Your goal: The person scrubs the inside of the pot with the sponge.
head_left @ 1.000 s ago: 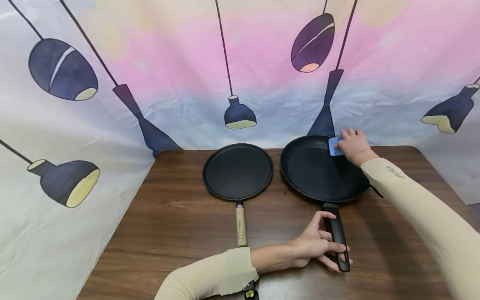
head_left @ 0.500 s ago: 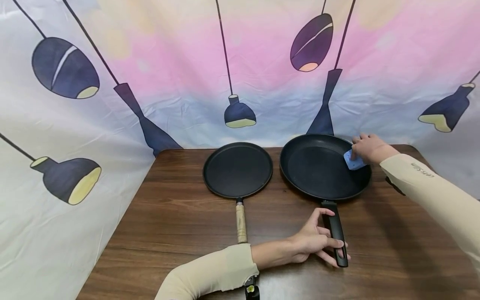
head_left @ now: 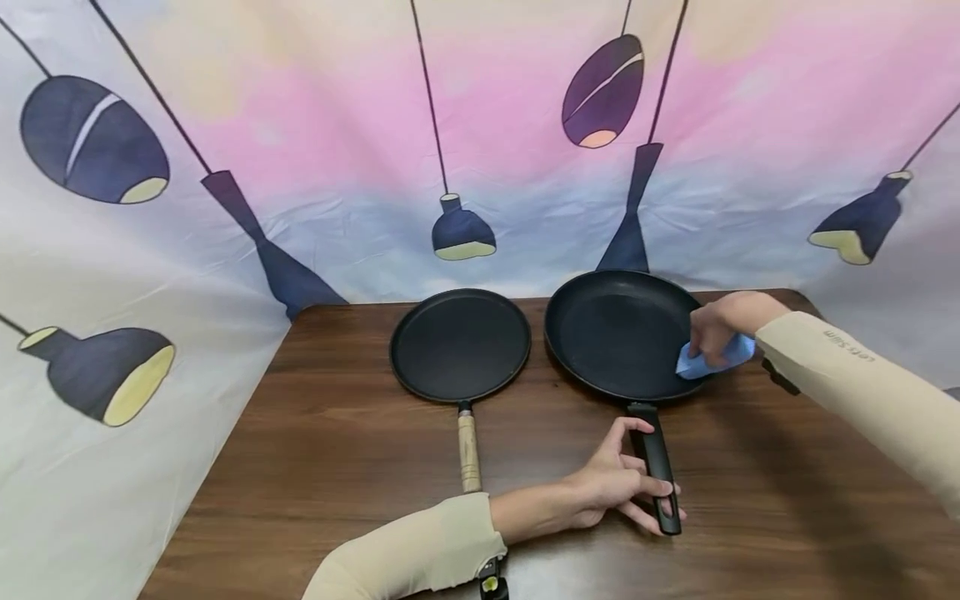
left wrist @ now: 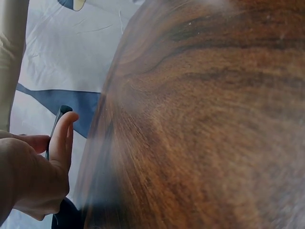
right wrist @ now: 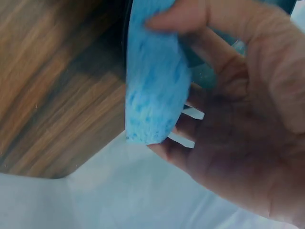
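A deep black frying pan (head_left: 615, 333) lies on the brown wooden table (head_left: 360, 467). Its black handle (head_left: 658, 487) points toward me. My left hand (head_left: 637, 479) grips that handle, fingers wrapped over it and thumb lifted. My right hand (head_left: 716, 333) pinches a blue sponge (head_left: 712, 358) and presses it against the pan's right near rim. The right wrist view shows the sponge (right wrist: 155, 81) held between thumb and fingers (right wrist: 190, 19). In the left wrist view, my left hand (left wrist: 33, 176) is at the lower left and the handle's dark tip (left wrist: 59, 114) shows behind a finger.
A flat black griddle pan (head_left: 459, 343) with a wooden handle (head_left: 468, 454) lies just left of the frying pan. A cloth backdrop printed with lamps (head_left: 457, 233) hangs behind and at both sides. The table's rounded far right corner (head_left: 802, 300) is close to my right arm.
My right hand has slid the sponge along the frying pan's rim, from the far edge round to the right near side. My left hand has kept its grip on the handle.
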`<state>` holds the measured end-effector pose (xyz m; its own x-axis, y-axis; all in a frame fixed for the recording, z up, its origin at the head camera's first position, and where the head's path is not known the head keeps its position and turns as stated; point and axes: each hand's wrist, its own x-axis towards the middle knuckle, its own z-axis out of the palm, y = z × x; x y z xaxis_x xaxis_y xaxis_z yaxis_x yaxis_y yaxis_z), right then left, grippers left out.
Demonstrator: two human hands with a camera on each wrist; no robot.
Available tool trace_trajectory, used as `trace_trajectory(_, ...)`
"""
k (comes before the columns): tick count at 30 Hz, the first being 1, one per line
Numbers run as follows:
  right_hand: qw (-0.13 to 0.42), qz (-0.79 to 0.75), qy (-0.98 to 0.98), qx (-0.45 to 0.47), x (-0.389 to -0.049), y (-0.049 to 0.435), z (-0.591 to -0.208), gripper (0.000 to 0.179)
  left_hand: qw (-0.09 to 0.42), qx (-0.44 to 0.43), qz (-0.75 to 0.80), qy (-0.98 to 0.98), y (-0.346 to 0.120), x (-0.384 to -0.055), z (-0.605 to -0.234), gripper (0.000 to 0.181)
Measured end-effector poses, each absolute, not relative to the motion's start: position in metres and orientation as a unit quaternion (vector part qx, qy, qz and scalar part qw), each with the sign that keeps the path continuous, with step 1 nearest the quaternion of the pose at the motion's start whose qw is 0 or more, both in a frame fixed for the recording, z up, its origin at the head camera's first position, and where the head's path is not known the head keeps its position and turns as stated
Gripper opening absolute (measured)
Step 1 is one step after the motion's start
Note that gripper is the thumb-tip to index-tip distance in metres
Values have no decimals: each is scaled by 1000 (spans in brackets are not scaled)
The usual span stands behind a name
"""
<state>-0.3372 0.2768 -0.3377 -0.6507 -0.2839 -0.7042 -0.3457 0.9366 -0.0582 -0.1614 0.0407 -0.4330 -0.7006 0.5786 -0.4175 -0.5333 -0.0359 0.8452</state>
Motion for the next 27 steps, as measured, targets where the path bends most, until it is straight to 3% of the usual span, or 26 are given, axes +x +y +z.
trace_trajectory(9,443,-27,880,-167,-324,253,-340,54,391,26,714,580,37,-164,-434,62)
trace_trajectory(16,467,-98,839,-260,-326,240,-341,59,408,43,702,582,38,-169,-431,60)
trace_trajectory(20,419,-187,824,-333,-332,225,-362,74,425,38,695,579,37,-171,-430,58)
trace_trajectory(24,306,-225,851,-362,-340,205,-386,84,438,35,690,575,37,-171,-430,57)
trace_trajectory(27,212,-210,885,-357,-348,191,-395,82,444,38,690,570,37,-172,-431,57)
